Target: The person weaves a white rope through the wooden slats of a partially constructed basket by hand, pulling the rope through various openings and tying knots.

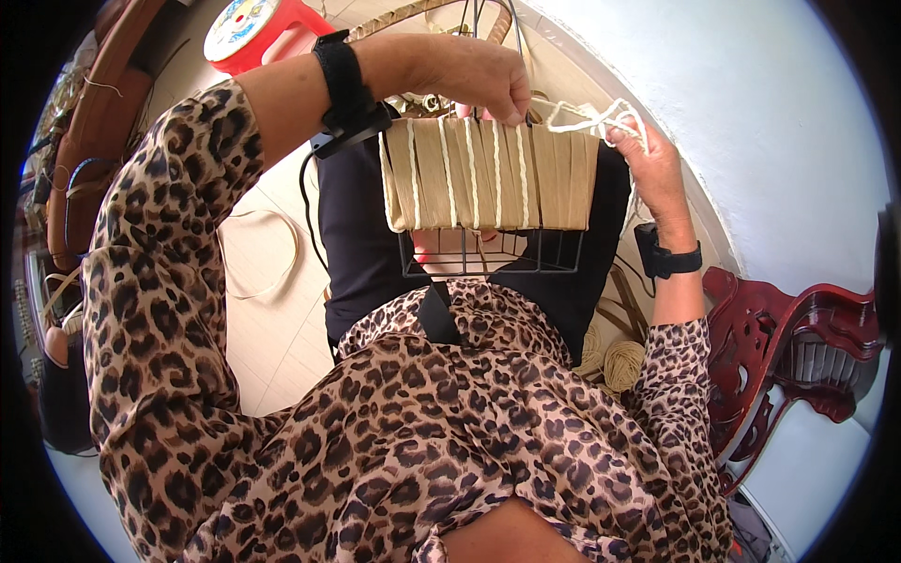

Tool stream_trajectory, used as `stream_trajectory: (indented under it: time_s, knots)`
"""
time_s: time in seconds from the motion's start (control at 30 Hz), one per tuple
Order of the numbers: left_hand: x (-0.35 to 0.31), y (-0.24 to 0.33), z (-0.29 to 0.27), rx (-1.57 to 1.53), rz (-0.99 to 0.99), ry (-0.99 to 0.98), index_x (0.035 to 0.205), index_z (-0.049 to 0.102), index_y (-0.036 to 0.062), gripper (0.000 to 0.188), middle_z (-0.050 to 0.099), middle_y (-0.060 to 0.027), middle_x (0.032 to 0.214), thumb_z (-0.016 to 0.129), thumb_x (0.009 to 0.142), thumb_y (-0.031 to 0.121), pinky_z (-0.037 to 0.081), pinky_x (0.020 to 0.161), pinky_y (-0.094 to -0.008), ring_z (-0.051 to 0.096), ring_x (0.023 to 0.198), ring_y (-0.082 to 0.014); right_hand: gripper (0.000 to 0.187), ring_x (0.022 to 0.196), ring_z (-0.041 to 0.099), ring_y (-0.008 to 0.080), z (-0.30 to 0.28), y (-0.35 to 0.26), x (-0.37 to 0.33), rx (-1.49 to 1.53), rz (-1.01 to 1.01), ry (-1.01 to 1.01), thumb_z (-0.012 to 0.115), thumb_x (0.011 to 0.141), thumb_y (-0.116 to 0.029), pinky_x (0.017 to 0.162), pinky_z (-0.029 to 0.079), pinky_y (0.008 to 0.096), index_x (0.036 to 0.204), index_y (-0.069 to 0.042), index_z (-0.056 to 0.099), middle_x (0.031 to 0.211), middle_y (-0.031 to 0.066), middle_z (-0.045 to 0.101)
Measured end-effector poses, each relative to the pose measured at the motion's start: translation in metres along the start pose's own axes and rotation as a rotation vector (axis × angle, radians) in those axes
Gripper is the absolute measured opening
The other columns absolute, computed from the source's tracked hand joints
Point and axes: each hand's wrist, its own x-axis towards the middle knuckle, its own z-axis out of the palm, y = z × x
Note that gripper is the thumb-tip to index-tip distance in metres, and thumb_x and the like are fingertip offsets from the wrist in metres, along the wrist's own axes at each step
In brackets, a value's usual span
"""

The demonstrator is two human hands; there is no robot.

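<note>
A black wire-frame basket (488,270) rests on my lap, its upper side wrapped in flat tan strips (568,183) with cream cords running between several of them. My left hand (493,83) reaches over the far edge of the wrapping, thumb and fingers pinched at the rim where the cream cord (572,114) meets them; the fingertips are partly hidden. To the right of the basket, my right hand (655,169) is closed on a looped bunch of the same cord. One length hangs down beside its wrist.
A red stool (272,42) with a round printed top stands at the far left. Two balls of cream cord (623,364) lie by my right hip. Dark red carved wooden furniture (760,347) stands at right, near a white wall (760,122). A tan strip (296,253) curls on the floor.
</note>
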Motion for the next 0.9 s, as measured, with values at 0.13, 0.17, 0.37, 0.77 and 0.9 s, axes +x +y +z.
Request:
stream_trajectory:
  time_s: [0.13, 0.17, 0.37, 0.77, 0.9]
  knots:
    - [0.004, -0.001, 0.001, -0.016, -0.029, 0.016, 0.076, 0.065, 0.0035, 0.013, 0.054, 0.0005, 0.060, 0.057, 0.077, 0.013, 0.042, 0.047, -0.0233, 0.049, 0.053, -0.0073, 0.024, 0.061, 0.047, 0.0049, 0.002, -0.024, -0.001, 0.365, 0.094, 0.063, 0.059, 0.083, -0.025, 0.057, 0.039, 0.0197, 0.087, -0.001, 0.062, 0.068, -0.0002, 0.057]
    - [0.007, -0.003, 0.002, -0.018, -0.029, 0.016, 0.076, 0.065, 0.0035, 0.013, 0.054, 0.0005, 0.060, 0.057, 0.077, 0.013, 0.042, 0.047, -0.0233, 0.049, 0.053, -0.0073, 0.021, 0.059, 0.045, 0.0034, 0.002, -0.029, -0.003, 0.348, 0.098, 0.058, 0.059, 0.083, -0.023, 0.054, 0.036, 0.0184, 0.088, -0.003, 0.062, 0.067, -0.0013, 0.056]
    - [0.011, -0.011, 0.004, 0.017, -0.031, 0.016, 0.074, 0.064, 0.0034, 0.012, 0.053, -0.0010, 0.057, 0.058, 0.076, 0.013, 0.042, 0.049, -0.0255, 0.049, 0.053, -0.0076, 0.021, 0.059, 0.044, 0.0033, 0.023, -0.060, -0.015, 0.388, 0.100, 0.004, 0.062, 0.081, -0.021, 0.054, 0.035, 0.0183, 0.089, -0.002, 0.062, 0.066, -0.0030, 0.054]
    - [-0.022, 0.023, 0.018, 0.949, 0.550, 0.332, 0.076, 0.058, 0.0145, 0.007, 0.055, 0.0008, 0.065, 0.055, 0.074, 0.021, 0.038, 0.069, -0.0417, 0.056, 0.075, -0.0168, 0.017, 0.061, 0.054, 0.0057, 0.025, -0.075, 0.002, 0.289, 0.053, -0.097, 0.067, 0.075, -0.015, 0.057, 0.043, 0.0210, 0.085, -0.001, 0.066, 0.067, -0.0002, 0.062]
    - [-0.022, 0.032, 0.013, 0.960, 0.671, 0.366, 0.076, 0.057, 0.0125, 0.008, 0.053, -0.0004, 0.058, 0.055, 0.075, 0.020, 0.041, 0.066, -0.0367, 0.057, 0.071, -0.0169, 0.017, 0.057, 0.053, 0.0073, 0.020, -0.093, 0.005, 0.284, -0.006, -0.221, 0.070, 0.073, -0.017, 0.054, 0.042, 0.0233, 0.082, -0.003, 0.067, 0.064, 0.0003, 0.061]
